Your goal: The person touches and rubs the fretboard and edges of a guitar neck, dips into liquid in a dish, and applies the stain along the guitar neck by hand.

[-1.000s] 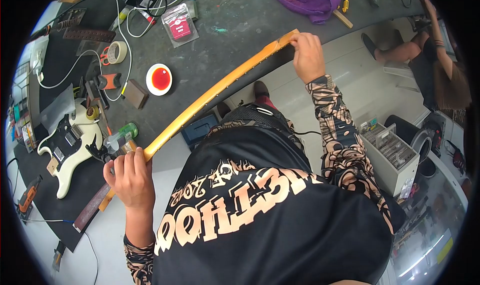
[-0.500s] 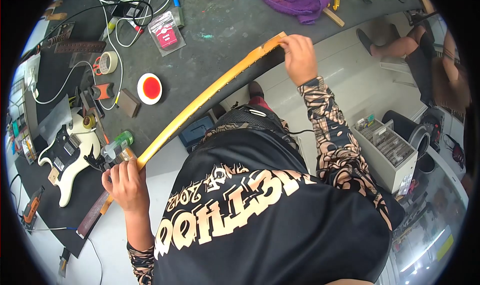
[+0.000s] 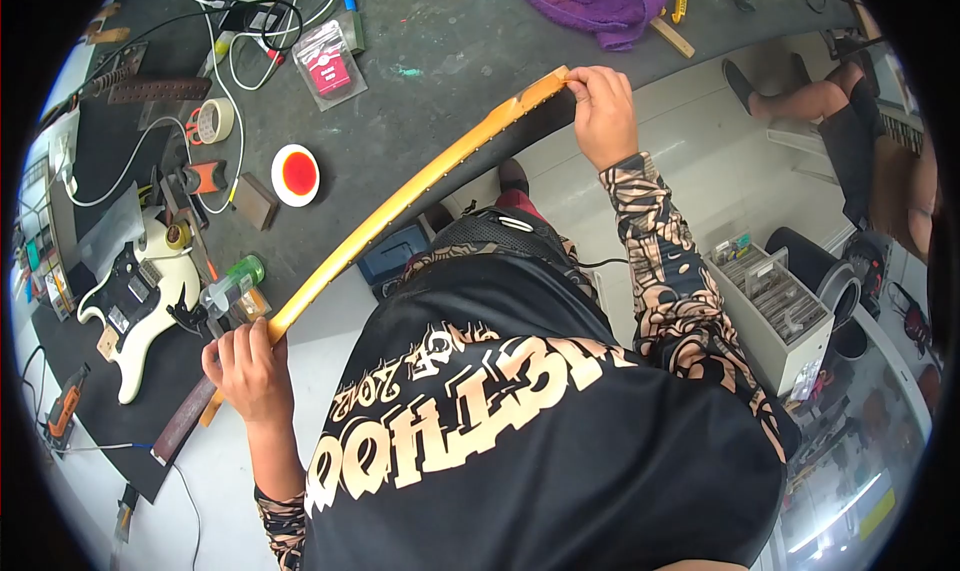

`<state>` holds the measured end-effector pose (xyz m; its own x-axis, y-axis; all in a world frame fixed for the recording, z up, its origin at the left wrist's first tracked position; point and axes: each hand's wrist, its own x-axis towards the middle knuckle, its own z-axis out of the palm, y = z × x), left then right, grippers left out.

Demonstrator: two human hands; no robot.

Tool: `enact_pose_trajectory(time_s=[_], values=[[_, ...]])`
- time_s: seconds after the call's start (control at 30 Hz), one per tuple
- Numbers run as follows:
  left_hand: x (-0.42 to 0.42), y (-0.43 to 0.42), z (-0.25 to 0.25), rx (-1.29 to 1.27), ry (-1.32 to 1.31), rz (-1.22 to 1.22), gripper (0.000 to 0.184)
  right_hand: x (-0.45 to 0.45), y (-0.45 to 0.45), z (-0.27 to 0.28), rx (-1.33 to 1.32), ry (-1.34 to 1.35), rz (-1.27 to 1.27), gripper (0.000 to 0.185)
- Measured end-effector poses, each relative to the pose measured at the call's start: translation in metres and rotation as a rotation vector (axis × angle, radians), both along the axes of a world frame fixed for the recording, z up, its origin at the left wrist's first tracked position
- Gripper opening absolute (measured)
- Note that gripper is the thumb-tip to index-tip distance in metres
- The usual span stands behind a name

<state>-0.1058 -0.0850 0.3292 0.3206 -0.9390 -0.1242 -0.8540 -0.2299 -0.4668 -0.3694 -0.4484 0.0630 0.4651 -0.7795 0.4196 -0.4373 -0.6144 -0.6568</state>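
Note:
A long amber guitar neck (image 3: 400, 201) slants across the middle of the view, with a row of dark dots along its lower edge. My left hand (image 3: 248, 373) is wrapped round its lower end, and a short piece of the neck shows below the fingers. At the upper end my right hand (image 3: 604, 111) pinches the tip between thumb and fingers. Beyond the neck, a small white dish (image 3: 297, 176) of red liquid sits on the dark bench (image 3: 440, 51). A bag with a red label (image 3: 328, 69) lies further back.
On the left lie a white guitar body (image 3: 150, 311), a tape roll (image 3: 215, 121), a block (image 3: 255, 201) and a green-capped bottle (image 3: 235, 283). A purple cloth (image 3: 590, 6) lies at the back. Another person's leg (image 3: 800, 103) shows at right, above a storage box (image 3: 775, 306).
The view has shifted, so the bench items and both hands appear a little further left than in the earliest frame. Both hands keep their hold on the neck. The other person's arm has lowered.

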Motion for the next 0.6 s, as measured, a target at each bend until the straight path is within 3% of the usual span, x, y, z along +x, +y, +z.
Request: enact_pose_trajectory(time_s=[0.33,0.37,0.6], values=[[-0.005,-0.005,0.000,-0.024,0.030,0.004,0.031,0.032,0.061,0.048,0.010,-0.023,0.115,0.014],[-0.004,-0.003,0.000,-0.022,0.048,0.015,0.038,0.038,0.070,0.055,0.030,-0.053,0.157,0.014],[0.014,0.010,-0.015,-0.063,0.087,-0.062,0.037,0.074,0.131,0.094,-0.015,-0.078,0.288,0.016]])
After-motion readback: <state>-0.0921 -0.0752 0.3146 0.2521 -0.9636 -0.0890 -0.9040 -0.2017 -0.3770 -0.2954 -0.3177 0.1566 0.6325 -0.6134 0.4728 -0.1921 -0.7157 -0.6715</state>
